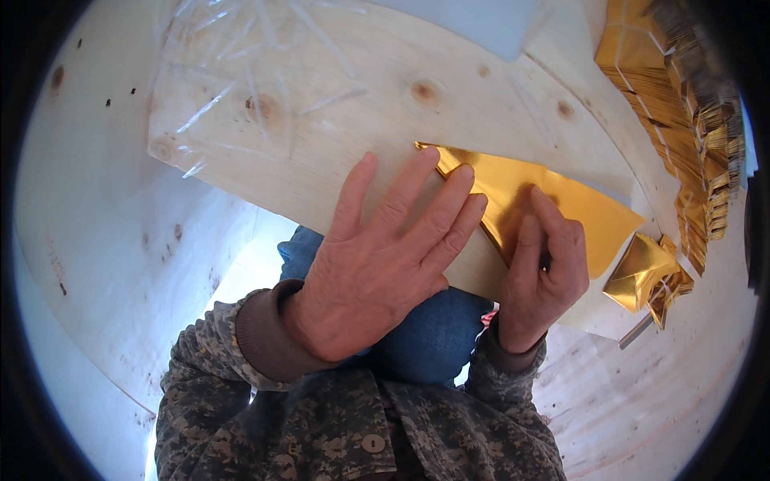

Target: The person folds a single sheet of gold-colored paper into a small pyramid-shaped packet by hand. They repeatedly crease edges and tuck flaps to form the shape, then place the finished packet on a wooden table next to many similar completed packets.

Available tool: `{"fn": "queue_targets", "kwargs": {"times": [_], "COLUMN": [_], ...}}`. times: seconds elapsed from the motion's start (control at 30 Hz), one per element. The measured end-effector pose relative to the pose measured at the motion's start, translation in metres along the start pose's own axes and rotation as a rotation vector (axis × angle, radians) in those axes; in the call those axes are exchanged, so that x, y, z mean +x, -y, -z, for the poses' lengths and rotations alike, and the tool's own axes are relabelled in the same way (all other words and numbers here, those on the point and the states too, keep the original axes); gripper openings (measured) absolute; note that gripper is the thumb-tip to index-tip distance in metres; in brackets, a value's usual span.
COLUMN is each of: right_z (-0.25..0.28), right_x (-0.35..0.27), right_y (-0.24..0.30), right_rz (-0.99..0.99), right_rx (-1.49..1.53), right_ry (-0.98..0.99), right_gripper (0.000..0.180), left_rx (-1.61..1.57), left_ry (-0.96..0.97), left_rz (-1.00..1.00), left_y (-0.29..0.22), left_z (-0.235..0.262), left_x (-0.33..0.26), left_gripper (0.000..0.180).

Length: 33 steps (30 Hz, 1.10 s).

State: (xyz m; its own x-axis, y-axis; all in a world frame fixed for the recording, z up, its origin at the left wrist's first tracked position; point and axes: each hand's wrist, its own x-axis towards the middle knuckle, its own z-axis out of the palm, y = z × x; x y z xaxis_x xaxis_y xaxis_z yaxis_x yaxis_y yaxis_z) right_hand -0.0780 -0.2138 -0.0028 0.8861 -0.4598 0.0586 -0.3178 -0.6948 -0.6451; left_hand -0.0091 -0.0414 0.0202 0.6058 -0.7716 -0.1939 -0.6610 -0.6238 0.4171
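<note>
A shiny gold foil sheet (561, 192) lies on a pale plywood board (321, 176). My left hand (385, 240) is open and flat, fingers spread, with its fingertips on the sheet's left edge, where a narrow folded or rolled strip shows. Over the sheet's lower part sits my right hand (549, 260). Its fingers are curled, with the index fingertip and thumb close together against the foil. Whatever lies inside those curled fingers is hidden.
Crumpled gold foil pieces (642, 272) lie to the right, by a short metal rod end (635, 331). Gold fringed garland (670, 128) runs down the far right. Clear tape strips (204, 108) stick to the board's far left. A pale sheet (481, 24) lies at the back.
</note>
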Motion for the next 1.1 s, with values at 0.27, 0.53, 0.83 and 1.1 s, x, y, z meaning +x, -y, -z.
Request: {"fn": "queue_targets", "kwargs": {"times": [0.27, 0.53, 0.83, 1.1], "right_z": [-0.0004, -0.0007, 0.0005, 0.0005], "right_x": [0.0006, -0.0005, 0.0002, 0.0], "right_y": [0.001, 0.0005, 0.0018, -0.0026], "right_rz": [-0.012, -0.012, -0.019, 0.028], "right_rx": [-0.001, -0.02, 0.014, 0.038], "right_ry": [0.004, -0.005, 0.015, -0.017], "right_gripper": [0.028, 0.027, 0.027, 0.028], "left_rx": [-0.016, -0.03, -0.007, 0.0], "left_ry": [0.015, 0.033, 0.042, 0.074], "left_rz": [0.0, -0.009, -0.011, -0.015], "left_y": [0.0016, 0.0025, 0.0014, 0.001], "left_z": [-0.0004, -0.0002, 0.002, 0.0039], "left_x": [-0.001, 0.0002, 0.0019, 0.0036], "left_gripper": [0.087, 0.085, 0.085, 0.083]}}
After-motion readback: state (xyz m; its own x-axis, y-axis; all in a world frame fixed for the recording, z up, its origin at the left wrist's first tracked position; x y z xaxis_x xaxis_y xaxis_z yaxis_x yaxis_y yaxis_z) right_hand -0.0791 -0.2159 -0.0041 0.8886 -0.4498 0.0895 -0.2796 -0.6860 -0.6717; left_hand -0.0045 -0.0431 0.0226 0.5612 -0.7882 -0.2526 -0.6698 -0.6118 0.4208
